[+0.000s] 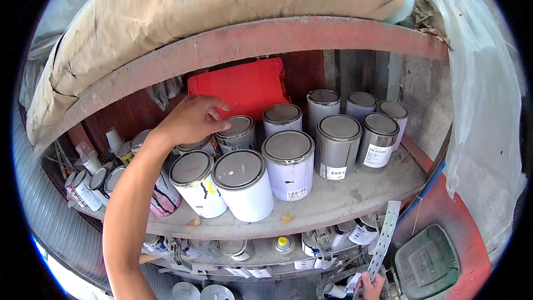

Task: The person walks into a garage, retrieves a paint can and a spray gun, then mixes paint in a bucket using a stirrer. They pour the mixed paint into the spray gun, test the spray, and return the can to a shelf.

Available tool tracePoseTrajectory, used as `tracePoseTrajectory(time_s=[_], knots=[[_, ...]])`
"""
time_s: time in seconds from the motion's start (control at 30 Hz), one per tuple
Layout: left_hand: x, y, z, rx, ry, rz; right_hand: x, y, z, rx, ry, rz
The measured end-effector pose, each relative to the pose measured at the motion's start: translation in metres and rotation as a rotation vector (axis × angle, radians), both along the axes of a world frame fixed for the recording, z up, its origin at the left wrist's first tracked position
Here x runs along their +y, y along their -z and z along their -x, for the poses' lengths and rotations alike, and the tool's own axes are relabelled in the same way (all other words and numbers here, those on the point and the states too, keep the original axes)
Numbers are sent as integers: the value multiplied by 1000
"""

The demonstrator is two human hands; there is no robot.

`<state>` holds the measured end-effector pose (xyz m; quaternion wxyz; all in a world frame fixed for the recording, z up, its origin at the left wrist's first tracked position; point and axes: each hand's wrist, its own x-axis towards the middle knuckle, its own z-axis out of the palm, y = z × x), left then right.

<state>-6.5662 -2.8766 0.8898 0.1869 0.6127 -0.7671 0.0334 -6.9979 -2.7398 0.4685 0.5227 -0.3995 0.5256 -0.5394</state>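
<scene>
My left hand [195, 118] reaches over the cans on the shelf, its thumb and forefinger apart and nothing visible between them. Its thumb is right beside the lid of a grey paint can [236, 138]; I cannot tell whether they touch. Another paint can [191, 145] is partly hidden under the hand and wrist. In front stand a white paint can [244, 191], a white can with yellow and black drips [201, 194] and a pale lilac can [290, 175]. Low at the right, my right hand [372, 286] grips a flat metal strip with holes [384, 239], held upright and tilted.
A red box-like object [239, 86] lies behind the cans. More cans [337, 144] fill the shelf's right side and small ones [86, 191] its left. Above runs a red-brown beam [261, 36]. Plastic sheeting [483, 89] hangs right. A lower shelf holds cans and a yellow-capped bottle [283, 245].
</scene>
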Motion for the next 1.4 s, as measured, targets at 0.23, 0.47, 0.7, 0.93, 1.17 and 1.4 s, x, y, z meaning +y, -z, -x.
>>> tracePoseTrajectory(time_s=[0.23,0.47,0.7,0.93,1.17,1.4], knots=[[-5,2,23,84,31,-147,1,-11,0,59,16,7],[-22,22,73,-113,363,-377,1,13,4,69,-1,119],[-48,38,96,-254,310,-380,11,24,4,-17,32,128],[-50,38,104,-221,309,-362,15,29,9,-16,55,132],[-39,35,114,-34,307,-293,16,24,7,-24,70,141],[-31,55,116,94,310,-11,15,10,-7,-31,42,134]])
